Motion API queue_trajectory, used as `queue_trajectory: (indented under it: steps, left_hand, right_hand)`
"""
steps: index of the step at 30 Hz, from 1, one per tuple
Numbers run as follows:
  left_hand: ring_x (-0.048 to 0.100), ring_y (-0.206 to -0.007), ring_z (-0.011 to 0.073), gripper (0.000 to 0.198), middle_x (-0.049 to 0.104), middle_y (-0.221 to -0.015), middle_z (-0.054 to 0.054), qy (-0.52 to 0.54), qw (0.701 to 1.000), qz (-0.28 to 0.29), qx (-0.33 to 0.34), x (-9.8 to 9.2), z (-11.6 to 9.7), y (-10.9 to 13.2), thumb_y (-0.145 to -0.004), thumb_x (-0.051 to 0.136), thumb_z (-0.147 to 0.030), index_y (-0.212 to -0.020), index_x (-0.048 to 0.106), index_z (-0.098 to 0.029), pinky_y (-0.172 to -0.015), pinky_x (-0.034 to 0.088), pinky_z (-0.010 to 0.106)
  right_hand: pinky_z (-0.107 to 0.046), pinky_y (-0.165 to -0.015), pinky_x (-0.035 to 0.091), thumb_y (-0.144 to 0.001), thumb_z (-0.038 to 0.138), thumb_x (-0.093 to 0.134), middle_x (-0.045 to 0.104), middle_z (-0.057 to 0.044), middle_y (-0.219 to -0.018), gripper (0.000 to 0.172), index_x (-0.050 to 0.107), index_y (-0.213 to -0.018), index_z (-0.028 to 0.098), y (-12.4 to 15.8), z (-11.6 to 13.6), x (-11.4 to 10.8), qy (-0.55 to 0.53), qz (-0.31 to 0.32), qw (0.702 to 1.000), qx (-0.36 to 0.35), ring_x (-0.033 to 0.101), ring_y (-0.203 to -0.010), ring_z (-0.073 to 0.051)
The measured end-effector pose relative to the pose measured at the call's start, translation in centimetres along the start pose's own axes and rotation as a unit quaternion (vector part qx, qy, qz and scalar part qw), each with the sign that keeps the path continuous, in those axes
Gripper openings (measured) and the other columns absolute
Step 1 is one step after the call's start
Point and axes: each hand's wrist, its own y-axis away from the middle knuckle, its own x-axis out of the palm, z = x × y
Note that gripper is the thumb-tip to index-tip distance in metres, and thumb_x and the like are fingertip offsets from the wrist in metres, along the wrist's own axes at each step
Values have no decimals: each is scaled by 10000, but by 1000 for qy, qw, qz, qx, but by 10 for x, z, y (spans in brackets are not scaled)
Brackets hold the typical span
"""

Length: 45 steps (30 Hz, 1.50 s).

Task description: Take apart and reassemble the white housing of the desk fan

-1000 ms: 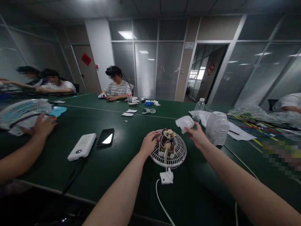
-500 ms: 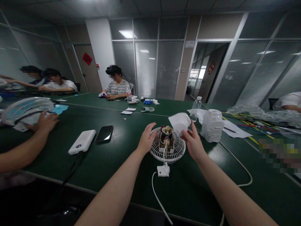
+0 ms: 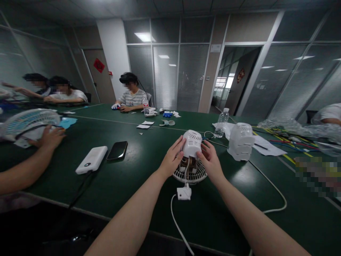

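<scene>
A white vented cover (image 3: 192,143) is held between my two hands, upright over the motor (image 3: 188,164) and covering its upper part. My left hand (image 3: 172,158) grips its left side, and my right hand (image 3: 211,160) grips the right side. Beneath the motor lies a round white fan grille (image 3: 197,175) on the green table. A white cord runs down from the motor to a small white block (image 3: 184,193) in front of the grille.
Stacked white covers (image 3: 241,142) and a plastic bottle (image 3: 221,122) stand to the right. A phone (image 3: 117,150) and a white power bank (image 3: 92,160) lie left. Another person's hand (image 3: 50,137) touches a fan grille (image 3: 32,122). Cables lie far right.
The cover has moved left and turned upright over the motor. My left hand, open and empty before, has come onto the cover's left side.
</scene>
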Motion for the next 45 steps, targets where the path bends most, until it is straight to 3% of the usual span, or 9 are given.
queue_trajectory:
  steps: [4,9,27,45]
  left_hand:
    - [232,-1440,234,552,273,-1557,34,51,998,-9,-22,3,11,0,-950,368,-512,-1452,335,-285,-1192,175,436]
    - [361,-1378,255,557,380,-1501,81,125,990,-30,-55,6,19,1,-933,416,-514,-1426,382,-257,-1161,250,456]
    - [548,-1202,258,469,502,-1380,123,221,971,-76,-54,5,13,-1,-919,503,-429,-1338,479,-220,-1059,409,458]
    - [585,-1142,251,462,518,-1334,122,189,977,-79,-57,-1,6,-1,-910,520,-397,-1337,466,-231,-998,468,442]
  right_hand:
    - [-520,-1131,325,-824,418,645,435,-89,-1462,575,434,-1343,286,0,-6,1,-10,30,999,-17,412,-1352,-280]
    - [-532,-1106,358,-848,409,614,435,-82,-1461,525,447,-1333,296,3,-11,-1,-13,42,999,-4,395,-1364,-285]
    - [-508,-1088,382,-858,350,616,468,-60,-1403,454,456,-1281,309,12,-5,-2,-38,21,999,-24,464,-1298,-275]
    - [-517,-1101,368,-878,372,589,400,-73,-1454,532,380,-1362,302,15,-6,-5,47,58,994,-78,440,-1312,-281]
